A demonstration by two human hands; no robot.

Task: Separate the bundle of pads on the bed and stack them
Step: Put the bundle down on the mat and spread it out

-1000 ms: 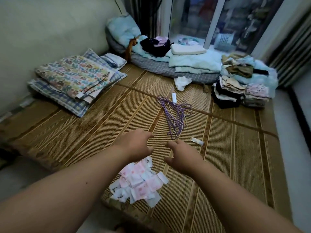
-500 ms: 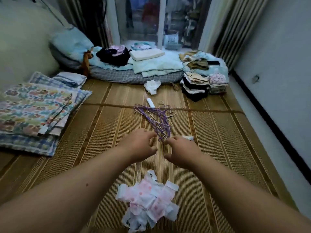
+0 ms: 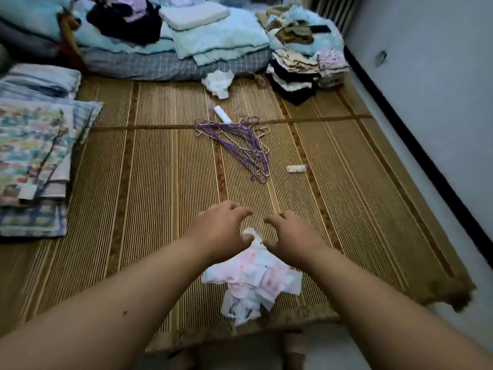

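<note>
A loose bundle of white and pink wrapped pads point(image 3: 253, 279) lies on the woven bed mat point(image 3: 149, 182) near its front edge. My left hand point(image 3: 221, 233) hovers over the bundle's far left end, fingers curled and apart, thumb close to the top pad. My right hand point(image 3: 292, 236) hovers over the far right end in the same curled pose. Neither hand holds anything. A single wrapped pad point(image 3: 296, 169) lies apart on the mat, further back to the right.
A tangle of purple hangers point(image 3: 240, 145) and a small white tube point(image 3: 222, 114) lie mid-mat. Folded blankets point(image 3: 34, 145) sit at the left, bedding point(image 3: 202, 41) and stacked clothes point(image 3: 301, 73) at the back. A wall point(image 3: 426, 89) runs along the right.
The view tilted down and closer. Both hands came back toward me and lowered from above the hangers to just over the far end of the pad bundle.
</note>
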